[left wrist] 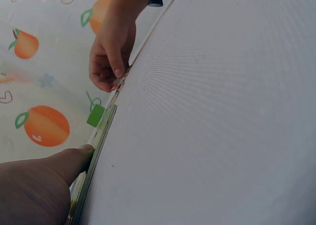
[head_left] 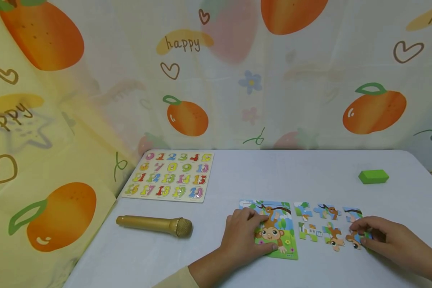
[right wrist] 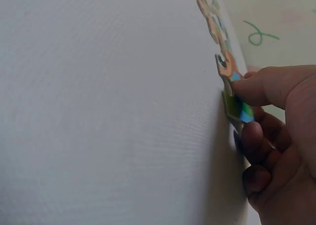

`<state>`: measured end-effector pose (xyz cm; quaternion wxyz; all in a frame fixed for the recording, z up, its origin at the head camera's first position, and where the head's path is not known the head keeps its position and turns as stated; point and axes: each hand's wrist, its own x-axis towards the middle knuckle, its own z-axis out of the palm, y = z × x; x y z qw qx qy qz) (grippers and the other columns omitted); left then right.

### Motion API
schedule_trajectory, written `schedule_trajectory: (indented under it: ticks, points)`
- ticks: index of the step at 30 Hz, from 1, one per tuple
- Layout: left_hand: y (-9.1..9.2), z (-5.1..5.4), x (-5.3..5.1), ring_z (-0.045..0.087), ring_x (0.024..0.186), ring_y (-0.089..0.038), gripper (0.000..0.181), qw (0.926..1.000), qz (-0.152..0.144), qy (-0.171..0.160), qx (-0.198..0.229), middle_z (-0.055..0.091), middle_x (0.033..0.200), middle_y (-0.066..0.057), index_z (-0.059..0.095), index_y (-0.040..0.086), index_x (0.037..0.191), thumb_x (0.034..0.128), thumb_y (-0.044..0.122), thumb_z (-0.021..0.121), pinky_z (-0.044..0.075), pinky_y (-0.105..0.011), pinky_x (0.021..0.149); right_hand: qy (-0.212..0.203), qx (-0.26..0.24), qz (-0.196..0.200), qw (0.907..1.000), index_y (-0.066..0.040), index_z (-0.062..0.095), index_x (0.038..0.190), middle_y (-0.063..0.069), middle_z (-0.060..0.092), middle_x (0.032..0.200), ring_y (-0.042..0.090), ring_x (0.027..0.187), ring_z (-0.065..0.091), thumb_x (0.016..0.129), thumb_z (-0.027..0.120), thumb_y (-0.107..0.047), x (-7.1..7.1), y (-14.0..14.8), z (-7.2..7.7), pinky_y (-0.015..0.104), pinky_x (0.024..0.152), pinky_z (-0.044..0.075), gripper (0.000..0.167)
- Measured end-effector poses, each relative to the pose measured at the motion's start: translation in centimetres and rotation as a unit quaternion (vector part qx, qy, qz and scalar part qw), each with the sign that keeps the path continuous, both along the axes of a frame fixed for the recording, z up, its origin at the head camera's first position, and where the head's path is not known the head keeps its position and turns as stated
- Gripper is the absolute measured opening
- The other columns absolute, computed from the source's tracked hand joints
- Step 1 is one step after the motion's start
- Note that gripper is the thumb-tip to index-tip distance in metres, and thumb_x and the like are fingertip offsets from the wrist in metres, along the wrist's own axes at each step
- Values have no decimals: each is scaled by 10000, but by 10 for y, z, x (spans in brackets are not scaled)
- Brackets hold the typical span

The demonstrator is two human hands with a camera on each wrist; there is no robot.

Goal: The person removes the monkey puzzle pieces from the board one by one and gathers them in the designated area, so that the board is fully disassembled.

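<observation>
A: While we log the R hand [head_left: 389, 238], what do we put for its fingers?
B: Narrow pinch. We see thumb + fingertips on a green-blue puzzle pc [right wrist: 246, 115], at the R end of the loose puzzle pcs [head_left: 333, 234].

A: And the monkey board [head_left: 273, 232]?
B: To the L of the R fingers, w/ the loose pcs btwn. We'd judge that sideways gap is what counts. Board's flat on the table [head_left: 259, 172], long axis running approx. away from the person.

A: Nearer hand?
B: L hand [head_left: 241, 232], def. It rests over the board's L side, thumb out straight on the lower part, other fingers loosely bent; nothing pinched that we can see.

A: Any text?
B: We read "happy" on the curtain [head_left: 223, 100], more than once, partly cut off at the frame edges. Number board [head_left: 171, 198], far L, has 0–20. Tiny print at the monkey board's bottom R corner, too small for us. No brand we can make out.
</observation>
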<state>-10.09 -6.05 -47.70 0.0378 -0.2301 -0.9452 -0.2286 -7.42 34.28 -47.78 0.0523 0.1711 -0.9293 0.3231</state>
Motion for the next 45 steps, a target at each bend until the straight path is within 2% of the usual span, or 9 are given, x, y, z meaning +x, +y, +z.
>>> schedule_trajectory:
  ticks: [3, 11, 22, 27, 32, 35, 39, 42, 45]
  points:
    - [0, 0, 0, 471, 1148, -123, 688, 10000, 3, -17, -20, 558, 1231, 113, 709, 314, 1390, 822, 684, 827, 370, -340, 916, 81, -81, -66, 9999, -250, 743, 1071, -169, 596, 875, 40, 736, 458, 845, 856, 16, 1, -1, -1, 215, 607, 334, 366]
    - [0, 0, -1, 463, 1136, -121, 707, 9998, -3, -101, -154, 550, 1228, 116, 701, 315, 1407, 829, 707, 809, 369, -343, 911, 449, -297, 38, 9985, -255, 741, 1061, -175, 653, 950, 23, 739, 484, 787, 852, 96, 1, -2, -4, 201, 610, 349, 459]
    - [-1, 2, 0, 459, 1148, -132, 715, 9995, -128, -48, -288, 551, 1275, 96, 671, 323, 1452, 864, 717, 768, 375, -352, 937, 45, -440, -180, 9989, -216, 736, 1086, -188, 708, 987, 49, 737, 524, 827, 850, 50, 1, -2, 3, 202, 619, 390, 388]
    - [-4, 2, 1, 455, 1153, -126, 709, 9994, -183, -146, -249, 544, 1285, 103, 657, 327, 1474, 875, 688, 776, 374, -357, 941, -33, -470, 38, 9989, -224, 737, 1094, -140, 693, 971, 69, 716, 522, 843, 857, 22, -8, -16, 14, 236, 586, 391, 371]
    - [-8, 2, -3, 458, 1156, -105, 676, 9988, -306, -380, -18, 554, 1301, 121, 669, 293, 1471, 892, 614, 807, 383, -370, 985, -224, -698, 417, 9964, -207, 740, 1123, -59, 691, 988, 103, 727, 544, 881, 825, 9, -21, -36, 28, 261, 578, 431, 334]
    - [-16, 3, -8, 474, 1183, -87, 650, 9961, -521, -661, 261, 570, 1331, 130, 687, 273, 1454, 890, 557, 840, 405, -350, 1031, -407, -805, 678, 9936, -199, 738, 1135, -39, 676, 973, 106, 716, 545, 904, 809, -3, -26, -49, 31, 265, 552, 447, 311]
    - [-36, 9, -18, 492, 1229, -74, 680, 9897, -874, -1016, 512, 570, 1376, 128, 682, 285, 1459, 858, 531, 883, 440, -313, 1061, -425, -936, 1058, 9891, -193, 732, 1141, -46, 674, 981, 104, 729, 556, 912, 805, -2, -31, -64, 29, 259, 550, 458, 307]
    - [-54, 15, -25, 493, 1268, -85, 764, 9884, -1056, -1032, 360, 560, 1388, 126, 652, 312, 1487, 812, 560, 909, 440, -336, 1092, -459, -1027, 1273, 9855, -189, 734, 1142, -39, 683, 1019, 112, 757, 557, 910, 814, -7, -35, -75, 29, 258, 549, 472, 305]
    - [-71, 18, -29, 490, 1281, -103, 830, 9904, -1018, -932, 118, 558, 1384, 125, 634, 339, 1499, 764, 579, 935, 425, -383, 1116, -535, -976, 1352, 9845, -206, 738, 1138, -45, 677, 1012, 108, 775, 549, 920, 818, -41, -38, -87, 32, 256, 572, 470, 285]
